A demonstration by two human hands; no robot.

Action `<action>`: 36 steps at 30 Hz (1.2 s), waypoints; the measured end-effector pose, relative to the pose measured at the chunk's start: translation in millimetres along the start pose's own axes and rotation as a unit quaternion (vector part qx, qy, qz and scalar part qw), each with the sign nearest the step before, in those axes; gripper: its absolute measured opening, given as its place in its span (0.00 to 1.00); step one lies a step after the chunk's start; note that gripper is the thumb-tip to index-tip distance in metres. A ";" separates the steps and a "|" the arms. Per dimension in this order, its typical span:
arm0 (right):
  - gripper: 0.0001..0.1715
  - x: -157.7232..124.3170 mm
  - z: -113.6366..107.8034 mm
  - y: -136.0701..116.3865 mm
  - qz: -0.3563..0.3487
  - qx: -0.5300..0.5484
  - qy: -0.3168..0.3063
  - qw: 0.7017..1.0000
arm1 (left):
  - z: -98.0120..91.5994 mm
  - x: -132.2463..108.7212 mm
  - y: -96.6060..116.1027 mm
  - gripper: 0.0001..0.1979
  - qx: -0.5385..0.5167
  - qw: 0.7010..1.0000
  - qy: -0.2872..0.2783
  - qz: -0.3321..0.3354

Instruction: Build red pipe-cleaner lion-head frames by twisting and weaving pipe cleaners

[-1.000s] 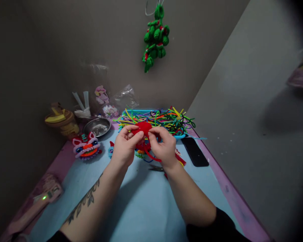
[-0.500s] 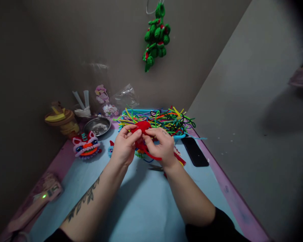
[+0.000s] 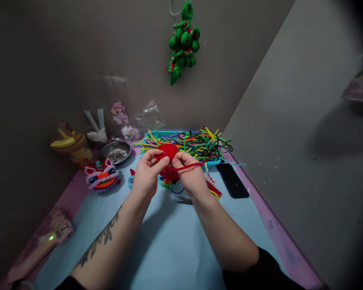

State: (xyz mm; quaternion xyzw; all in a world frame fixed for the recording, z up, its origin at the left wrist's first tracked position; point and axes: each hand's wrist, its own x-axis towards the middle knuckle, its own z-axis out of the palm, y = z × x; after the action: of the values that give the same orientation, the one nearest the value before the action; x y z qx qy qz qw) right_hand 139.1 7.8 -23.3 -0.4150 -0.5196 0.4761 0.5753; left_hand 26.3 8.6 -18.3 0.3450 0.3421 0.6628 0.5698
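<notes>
My left hand point(image 3: 147, 175) pinches a red coiled pipe-cleaner piece point(image 3: 167, 151) held above the light blue table point(image 3: 166, 245). Close beside it, my right hand point(image 3: 191, 175) grips the loose red pipe-cleaner tail point(image 3: 193, 164), which runs out to the right from the coil. Both hands have their fingers closed. Under the hands lies a small colourful pipe-cleaner figure point(image 3: 168, 180), partly hidden. Just behind the hands is a blue tray point(image 3: 213, 162) heaped with several coloured pipe cleaners point(image 3: 196, 143).
A pink lion-head figure point(image 3: 102, 176), a metal dish point(image 3: 115, 152) and a yellow-brown container point(image 3: 69, 146) stand at the left. A black phone point(image 3: 232, 180) lies right, scissors point(image 3: 184, 200) near my right wrist. A green ornament point(image 3: 181, 42) hangs on the wall.
My right hand has pulled the red tail up from below the coil and now stretches it out to the right. The left hand keeps its hold on the coil.
</notes>
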 end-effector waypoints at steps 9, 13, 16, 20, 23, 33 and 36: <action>0.13 0.0 -7.5 -9.7 -0.155 -0.132 -0.013 0.979 | -1.3 4.8 -1.3 0.19 -0.021 0.995 0.075 0.057; 0.12 -5.6 -2.4 -11.8 -0.175 -0.140 -0.076 0.972 | -0.9 5.0 -2.9 0.18 -0.008 0.992 0.099 0.081; 0.03 -9.9 1.5 -11.6 -0.132 -0.093 -0.074 0.984 | -2.2 4.0 -5.9 0.16 0.031 0.992 0.086 0.091; 0.06 -6.5 -4.8 -13.0 -0.077 0.007 -0.021 0.997 | -5.2 3.9 -10.2 0.14 0.086 0.990 0.062 0.097; 0.11 4.2 -15.8 -13.0 -0.067 0.124 0.063 0.988 | -6.7 4.3 -12.1 0.14 0.079 0.993 0.042 0.074; 0.13 8.4 -14.4 -10.9 -0.048 0.028 0.034 0.998 | -0.6 2.1 -3.3 0.20 -0.017 0.999 0.046 0.010; 0.07 3.2 -10.3 -14.3 -0.105 -0.132 0.032 0.985 | 0.1 0.7 -3.1 0.19 -0.008 0.999 0.037 0.027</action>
State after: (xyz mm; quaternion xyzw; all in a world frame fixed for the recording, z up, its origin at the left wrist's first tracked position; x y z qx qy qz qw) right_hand 151.0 8.2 -9.9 -0.4453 -0.5996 0.3272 0.5788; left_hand 27.9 9.6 -20.9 0.3250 0.3482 0.6925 0.5417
